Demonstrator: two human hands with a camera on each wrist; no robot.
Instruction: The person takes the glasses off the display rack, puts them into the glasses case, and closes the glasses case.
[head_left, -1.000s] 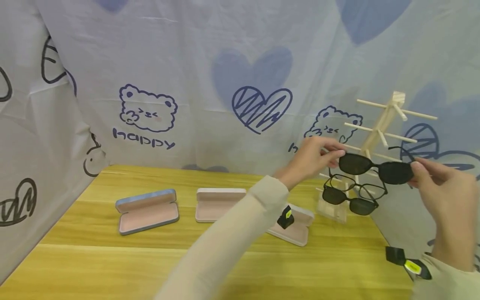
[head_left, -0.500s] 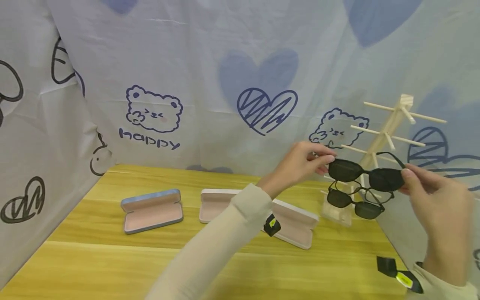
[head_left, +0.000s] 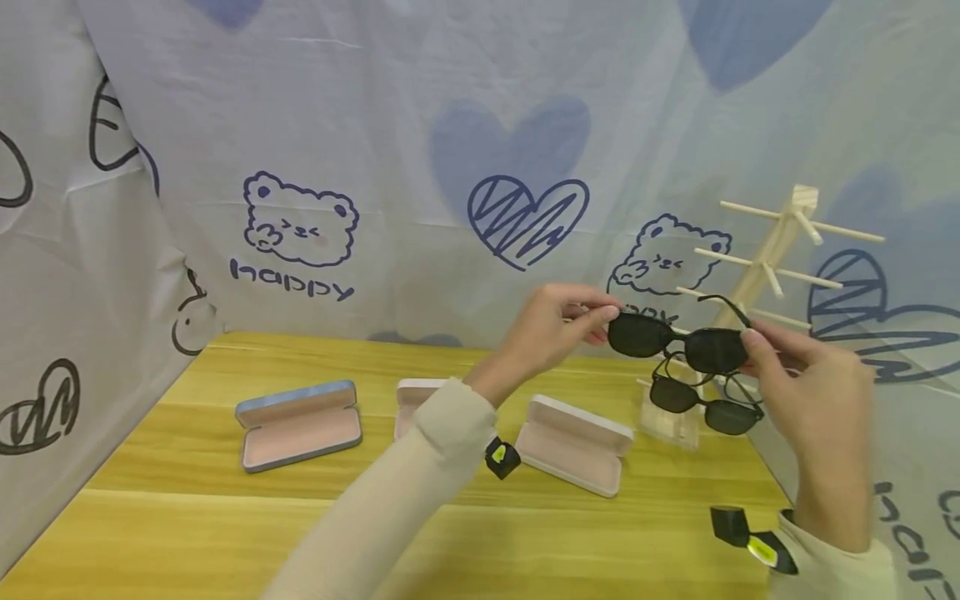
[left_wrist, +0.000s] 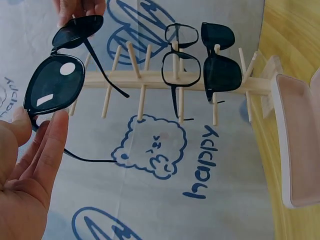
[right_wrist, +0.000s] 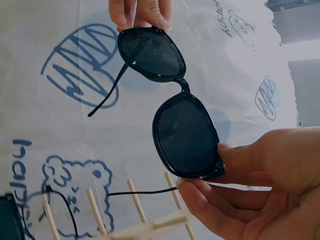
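Observation:
Black sunglasses (head_left: 678,340) are held up in the air between both hands, temples unfolded. My left hand (head_left: 558,329) pinches one end of the frame between thumb and fingers. At the opposite hinge, my right hand (head_left: 813,400) pinches the other end. Behind them leans a wooden glasses rack (head_left: 768,250) with rows of pegs. On its lower pegs hang clear-lens glasses (left_wrist: 181,68) and, below those, a second pair of dark sunglasses (head_left: 705,404). Both lenses of the held pair face me in the right wrist view.
Three glasses cases lie open on the wooden table (head_left: 300,533): a blue one (head_left: 300,425) at left, a white one (head_left: 408,404) partly behind the left sleeve, and a white one (head_left: 573,446) near the rack. A printed cloth (head_left: 390,150) hangs behind.
Both hands have carried the sunglasses leftward, off to the side of the rack's middle. The grip at both ends stays the same. The glasses on the pegs have not moved.

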